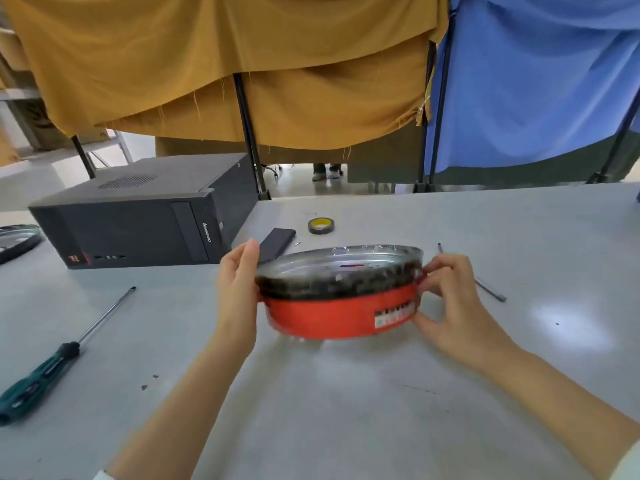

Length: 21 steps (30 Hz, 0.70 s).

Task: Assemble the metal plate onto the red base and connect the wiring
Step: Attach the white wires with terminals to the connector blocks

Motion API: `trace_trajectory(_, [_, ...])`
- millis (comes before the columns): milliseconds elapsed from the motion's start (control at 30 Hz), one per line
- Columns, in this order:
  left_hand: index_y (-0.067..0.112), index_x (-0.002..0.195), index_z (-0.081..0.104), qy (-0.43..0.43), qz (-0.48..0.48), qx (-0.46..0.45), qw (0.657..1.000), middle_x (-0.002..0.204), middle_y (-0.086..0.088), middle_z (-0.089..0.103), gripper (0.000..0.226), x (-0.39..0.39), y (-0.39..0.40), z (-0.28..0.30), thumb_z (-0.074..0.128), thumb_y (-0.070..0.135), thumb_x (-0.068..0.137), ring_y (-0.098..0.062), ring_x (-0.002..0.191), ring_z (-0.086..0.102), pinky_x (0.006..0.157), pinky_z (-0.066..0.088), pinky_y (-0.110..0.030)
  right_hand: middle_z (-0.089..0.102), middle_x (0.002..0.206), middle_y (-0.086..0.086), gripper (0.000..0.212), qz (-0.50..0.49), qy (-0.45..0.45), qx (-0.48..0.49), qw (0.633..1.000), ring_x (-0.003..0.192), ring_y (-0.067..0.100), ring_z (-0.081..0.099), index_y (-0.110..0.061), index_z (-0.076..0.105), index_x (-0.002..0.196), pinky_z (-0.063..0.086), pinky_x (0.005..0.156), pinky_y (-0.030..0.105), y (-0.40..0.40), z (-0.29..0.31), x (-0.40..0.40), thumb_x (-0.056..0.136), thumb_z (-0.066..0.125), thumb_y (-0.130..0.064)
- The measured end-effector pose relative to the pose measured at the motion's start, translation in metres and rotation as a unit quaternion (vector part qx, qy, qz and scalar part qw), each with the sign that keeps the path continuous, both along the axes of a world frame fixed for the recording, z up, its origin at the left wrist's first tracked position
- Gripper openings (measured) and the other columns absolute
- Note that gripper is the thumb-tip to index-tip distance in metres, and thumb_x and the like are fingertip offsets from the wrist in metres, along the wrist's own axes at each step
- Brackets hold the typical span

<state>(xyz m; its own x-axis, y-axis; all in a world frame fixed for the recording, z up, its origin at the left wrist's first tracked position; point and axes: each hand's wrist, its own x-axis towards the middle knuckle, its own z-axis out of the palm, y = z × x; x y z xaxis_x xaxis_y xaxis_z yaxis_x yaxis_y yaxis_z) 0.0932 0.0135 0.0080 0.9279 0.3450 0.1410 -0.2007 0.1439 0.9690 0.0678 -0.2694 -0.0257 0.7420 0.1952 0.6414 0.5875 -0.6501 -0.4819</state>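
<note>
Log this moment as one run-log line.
left hand holds red base | right hand pinches its rim | metal plate on top | screwdriver idle

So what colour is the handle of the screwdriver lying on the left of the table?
Dark teal with black grip sections, on the screwdriver; the head view shows it.
</note>
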Motion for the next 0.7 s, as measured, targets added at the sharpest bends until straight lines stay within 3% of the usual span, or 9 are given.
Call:
trace_trajectory(67, [0.027,0.125,0.053,0.032,-0.016,0.011,0.999,0.128,0.003,0.059,0.034,-0.004,0.003,-0.013,0.059,0.04,0.095,-0.016,0.112,0.061,0.089,0.051,-0.04,0.027,0.119,-0.02,0.042,0.013,0.054,-0.013,0.998,0.116,0.008,0.045,-0.043,0.037,0.096,0.044,0.097,0.029,0.001,-0.008,-0.012,0.074,0.07,-0.032])
trace_trajectory(133, [0.032,0.13,0.05,0.034,-0.022,0.026,0.999,0.135,0.007,0.054,0.037,-0.007,0.006,-0.023,0.06,0.022,0.095,-0.015,0.117,0.059,0.086,0.052,-0.035,0.027,0.122,-0.021,0.045,0.024,0.088,-0.008,0.996,0.119,0.009,0.044,-0.05,0.03,0.103,0.041,0.1,0.029,0.001,-0.015,-0.02,0.073,0.062,-0.037])
trace_trajectory(233, [0.038,0.119,0.057,0.023,-0.04,0.061,0.997,0.112,0.023,0.066,0.05,-0.008,0.007,-0.038,0.054,-0.004,0.091,-0.001,0.095,0.065,0.067,0.053,-0.02,0.037,0.122,-0.023,0.046,0.043,0.166,0.116,0.978,0.119,-0.008,0.045,-0.053,0.027,0.105,0.039,0.101,0.018,0.008,-0.017,-0.025,0.083,0.059,-0.028])
trace_trajectory(300, [0.039,0.115,0.059,0.02,-0.041,0.08,0.996,0.096,0.03,0.069,0.053,-0.007,0.006,-0.045,0.05,-0.008,0.09,0.004,0.081,0.066,0.06,0.054,-0.015,0.04,0.129,-0.011,0.045,0.009,0.19,0.211,0.959,0.114,-0.015,0.043,-0.044,0.028,0.112,0.04,0.092,0.009,0.011,-0.019,-0.02,0.092,0.052,-0.011])
trace_trajectory(433, [0.038,0.115,0.06,0.032,-0.039,0.081,0.995,0.099,0.029,0.068,0.057,0.01,0.001,-0.044,0.045,-0.01,0.088,0.005,0.084,0.067,0.061,0.052,-0.013,0.038,0.129,-0.016,0.043,-0.014,0.223,0.199,0.954,0.102,-0.026,0.038,-0.033,0.038,0.131,0.028,0.091,0.004,0.014,-0.019,-0.011,0.096,0.045,-0.009])
trace_trajectory(533, [0.033,0.114,0.062,0.039,-0.049,0.096,0.993,0.105,0.015,0.069,0.053,0.028,-0.007,-0.04,0.044,-0.008,0.087,0.002,0.079,0.067,0.059,0.052,-0.015,0.039,0.121,-0.025,0.032,-0.036,0.218,0.226,0.949,0.116,-0.012,0.036,-0.042,0.045,0.117,0.022,0.087,-0.006,0.014,-0.013,0.001,0.097,0.046,-0.018])
trace_trajectory(600, [0.029,0.114,0.063,0.037,-0.053,0.092,0.994,0.102,0.011,0.068,0.051,0.041,-0.015,-0.038,0.043,-0.008,0.086,0.003,0.075,0.066,0.058,0.051,-0.014,0.037,0.119,-0.025,0.03,-0.061,0.216,0.235,0.946,0.122,-0.001,0.034,-0.046,0.043,0.112,0.021,0.099,0.006,0.016,-0.009,0.012,0.098,0.047,-0.02])
trace_trajectory(633, [0.027,0.114,0.063,0.037,-0.056,0.087,0.994,0.101,0.011,0.068,0.05,0.047,-0.019,-0.038,0.043,-0.009,0.085,0.003,0.074,0.065,0.058,0.051,-0.014,0.036,0.123,-0.021,0.032,-0.074,0.219,0.236,0.944,0.122,0.001,0.032,-0.043,0.043,0.121,0.022,0.102,0.014,0.016,-0.008,0.018,0.098,0.046,-0.02])
trace_trajectory(700, [0.027,0.113,0.062,0.038,-0.057,0.068,0.995,0.103,0.008,0.068,0.049,0.058,-0.027,-0.037,0.044,-0.008,0.085,0.002,0.073,0.065,0.058,0.051,-0.014,0.031,0.131,-0.012,0.041,-0.1,0.231,0.238,0.938,0.121,0.0,0.029,-0.029,0.039,0.139,0.02,0.101,0.018,0.016,-0.008,0.03,0.099,0.043,-0.019])
